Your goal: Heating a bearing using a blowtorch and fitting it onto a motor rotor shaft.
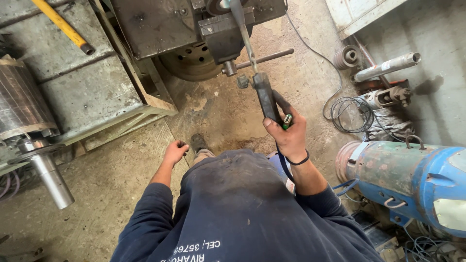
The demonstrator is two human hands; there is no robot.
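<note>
My right hand (290, 135) grips the black handle of a long tool (266, 97). Its thin metal shaft runs up to a dark bench vise (224, 34) at the top middle. A small green object sits between my right fingers beside the handle. The vise's sliding bar handle (264, 58) sticks out to the right, just above the tool's handle. My left hand (174, 152) hangs loosely curled and empty at my side, over the concrete floor near my boot (198, 142). My dark blue sweatshirt fills the bottom of the view.
A steel workbench (82, 87) with a yellow bar (63, 25) stands at the left. A rotor with a shiny shaft (46, 177) lies lower left. A blue electric motor (412, 179) lies at the right, with coiled cable (349, 114) and a grey tube (388, 65) behind it.
</note>
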